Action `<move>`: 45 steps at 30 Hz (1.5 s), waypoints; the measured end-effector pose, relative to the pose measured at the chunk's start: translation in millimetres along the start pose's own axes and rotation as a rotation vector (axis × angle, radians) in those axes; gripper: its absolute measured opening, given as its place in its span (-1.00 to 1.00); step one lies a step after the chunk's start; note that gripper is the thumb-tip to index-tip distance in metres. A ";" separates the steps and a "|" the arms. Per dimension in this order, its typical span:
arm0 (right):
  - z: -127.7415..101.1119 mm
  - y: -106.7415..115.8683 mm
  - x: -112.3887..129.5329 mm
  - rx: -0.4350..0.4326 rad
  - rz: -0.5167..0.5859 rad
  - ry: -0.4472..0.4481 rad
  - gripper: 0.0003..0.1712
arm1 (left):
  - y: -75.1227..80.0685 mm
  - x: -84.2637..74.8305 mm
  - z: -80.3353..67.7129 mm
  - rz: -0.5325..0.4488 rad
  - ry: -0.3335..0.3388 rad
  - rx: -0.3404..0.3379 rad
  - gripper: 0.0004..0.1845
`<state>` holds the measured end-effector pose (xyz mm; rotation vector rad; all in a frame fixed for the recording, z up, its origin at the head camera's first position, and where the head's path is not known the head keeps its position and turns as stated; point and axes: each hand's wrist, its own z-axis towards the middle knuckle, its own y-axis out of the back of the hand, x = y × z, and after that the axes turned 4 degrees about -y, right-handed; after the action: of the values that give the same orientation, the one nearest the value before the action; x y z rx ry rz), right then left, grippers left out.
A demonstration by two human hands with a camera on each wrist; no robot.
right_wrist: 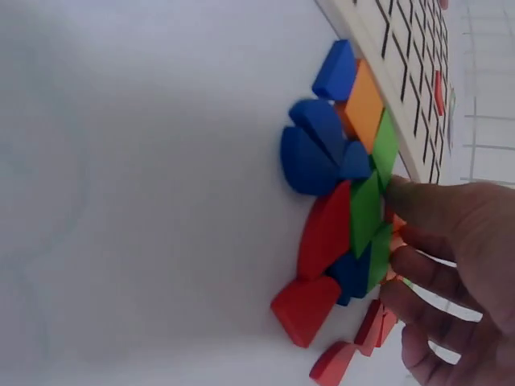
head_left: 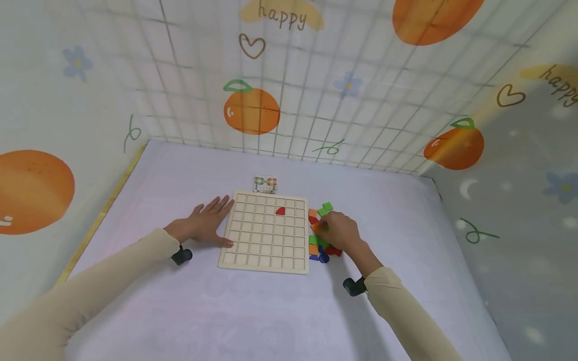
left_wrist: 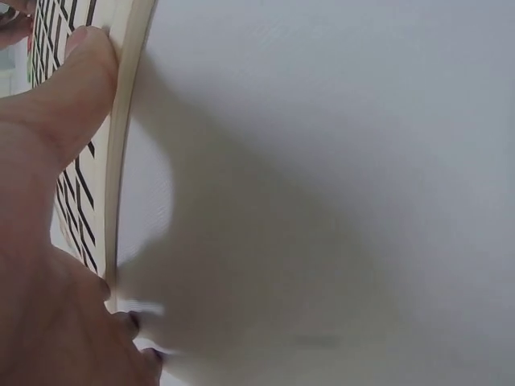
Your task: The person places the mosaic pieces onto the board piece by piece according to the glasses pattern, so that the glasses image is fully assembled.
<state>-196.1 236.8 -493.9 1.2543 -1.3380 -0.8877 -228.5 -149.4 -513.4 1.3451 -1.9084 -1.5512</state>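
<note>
The right hand (head_left: 339, 231) rests curled on the heap of coloured wooden pieces (right_wrist: 346, 209), fingertips pinching an orange piece (head_left: 319, 228) just beside the grid board (head_left: 264, 231), which lies toward its thumb side, while the left hand (head_left: 205, 224), flat, steadies the board's far edge.

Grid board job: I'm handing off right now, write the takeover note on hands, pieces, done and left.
Left hand: flat on the table, fingers straight, thumb against the left edge of the grid board, steadying it.
Right hand: over the pile of coloured pieces right of the board, fingers curled on an orange piece.
Done: one red quarter-circle piece sits in a cell near the board's top.
Left: every other cell is empty; the pile waits. A small card lies beyond the board.
</note>
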 end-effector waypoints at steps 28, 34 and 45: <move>4.7 -1.4 -11.2 0.032 0.022 0.237 -0.66 | -32.0 11.8 -11.8 -0.179 -0.054 -0.309 0.14; 5.8 0.9 -9.9 0.028 -0.030 0.273 -0.63 | -32.7 12.1 -11.4 -0.196 -0.063 -0.338 0.13; 39.2 6.9 20.4 -0.108 -0.016 0.406 -0.75 | -33.8 11.0 -11.4 -0.200 -0.046 -0.332 0.14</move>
<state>-233.6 212.8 -490.1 1.2799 -0.9472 -0.6616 -210.2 -163.6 -542.8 1.3904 -1.4893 -1.9090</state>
